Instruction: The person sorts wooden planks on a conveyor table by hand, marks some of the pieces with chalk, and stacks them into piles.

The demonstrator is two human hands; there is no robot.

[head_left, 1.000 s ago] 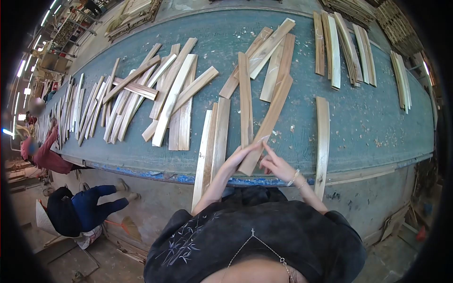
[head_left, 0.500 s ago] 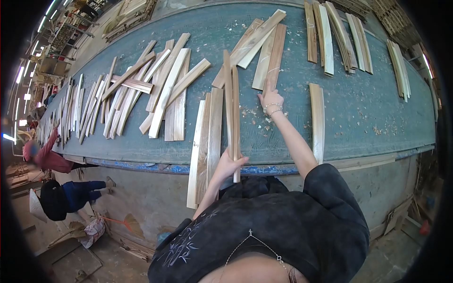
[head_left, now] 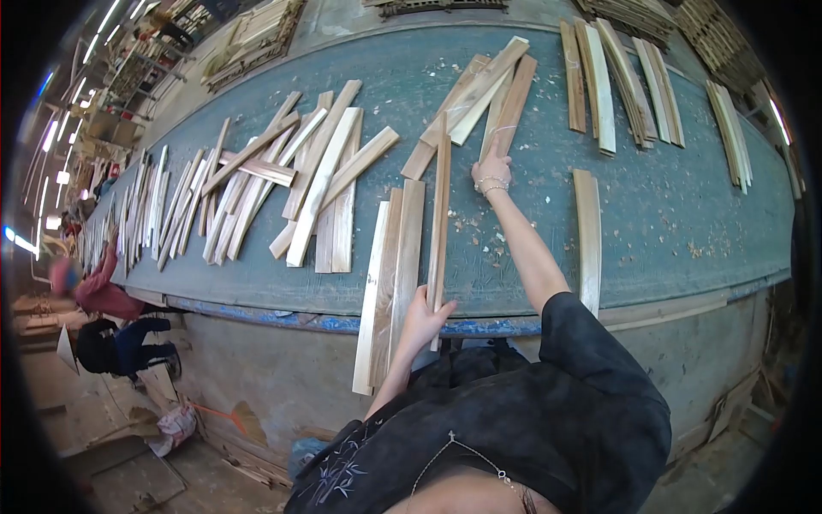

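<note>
My left hand (head_left: 424, 317) is wrapped round the lower end of upright-edged wooden strips (head_left: 441, 223) at the table's near edge. Beyond it, my right hand (head_left: 492, 171) grips the near end of a reddish-brown board (head_left: 516, 103) in a crossed pile. A pale board (head_left: 488, 90) lies across that pile. Just left of my left hand, a group of boards (head_left: 390, 274) lies side by side, overhanging the edge. To the right of my right arm is a separate pale board pair (head_left: 588, 240).
The blue-green table (head_left: 659, 206) has a chipped blue front edge. Many loose strips (head_left: 325, 188) cover its left part, with board bundles (head_left: 599, 86) at the far right. Two people, one in a red top (head_left: 103, 287) and one in dark clothes (head_left: 128, 345), are at the left.
Since one second ago, my right hand has moved from the board near my left hand to the reddish-brown board in the far pile. My left hand now holds its strips on edge.
</note>
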